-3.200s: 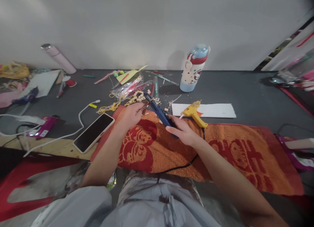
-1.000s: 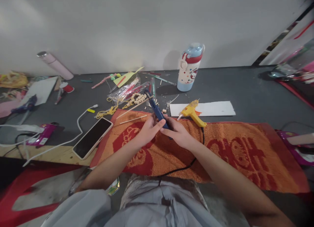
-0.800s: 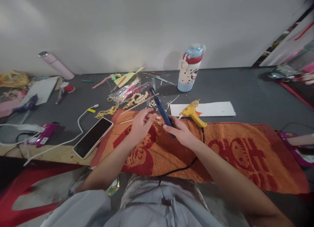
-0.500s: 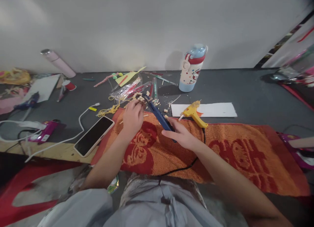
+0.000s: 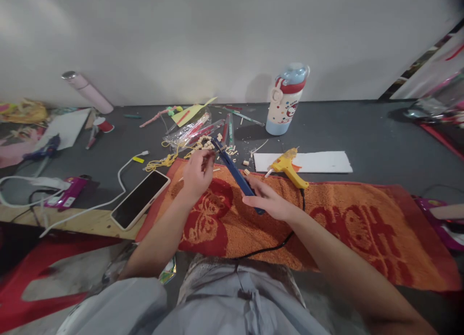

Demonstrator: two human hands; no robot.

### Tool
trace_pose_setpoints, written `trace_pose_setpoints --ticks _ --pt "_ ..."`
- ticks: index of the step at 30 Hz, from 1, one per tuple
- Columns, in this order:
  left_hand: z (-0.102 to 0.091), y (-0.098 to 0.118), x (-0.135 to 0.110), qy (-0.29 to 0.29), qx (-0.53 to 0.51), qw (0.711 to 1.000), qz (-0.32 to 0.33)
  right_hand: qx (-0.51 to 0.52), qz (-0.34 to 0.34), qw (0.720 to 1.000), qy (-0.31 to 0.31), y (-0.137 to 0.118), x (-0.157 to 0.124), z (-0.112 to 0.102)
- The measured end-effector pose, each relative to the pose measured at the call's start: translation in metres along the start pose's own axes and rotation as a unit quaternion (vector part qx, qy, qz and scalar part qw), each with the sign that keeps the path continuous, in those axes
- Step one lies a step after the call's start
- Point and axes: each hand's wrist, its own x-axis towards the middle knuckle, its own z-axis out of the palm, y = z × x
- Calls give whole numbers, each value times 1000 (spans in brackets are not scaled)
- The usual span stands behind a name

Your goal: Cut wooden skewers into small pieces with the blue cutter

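The right hand (image 5: pixel 266 198) is gripping the near end of the blue tool (image 5: pixel 236 173), seemingly stiff, light and best held there, slanting over the towel (image 5: pixel 326 192); the left hand (image 5: pixel 196 174) is hovering curled near its tip, contents indeterminable.

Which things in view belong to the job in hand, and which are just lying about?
Apparently in the job:
blue tool, in the right hand
left hand, near its tip
pale bits, probably

Apparently lying about:
phone
yellow glue gun
bottle
pink flask
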Motion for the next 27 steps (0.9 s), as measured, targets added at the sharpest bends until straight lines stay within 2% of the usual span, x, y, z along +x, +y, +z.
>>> trace_pose_setpoints --ticks 3,8,10,13,18,24,27 --pt "-1 -1 2 8 9 1000 20 7 15 1000 9 2 0 1" --pt "-8 2 8 13 3 999 43 -78 -1 996 42 7 -2 1" --pt "-10 5 9 13 -14 999 26 -106 -10 993 48 6 -2 0" --pt "-10 7 10 8 -75 997 -33 -142 -35 988 55 0 -3 -1" --pt "-8 9 13 -9 -180 976 -124 -214 -45 974 63 -5 -3 -3" --pt "-14 11 17 -35 -209 968 -135 -307 -40 947 88 -6 -3 -9" --pt "-16 13 18 -46 -212 966 -138 -256 -39 964 61 -6 -4 -11"
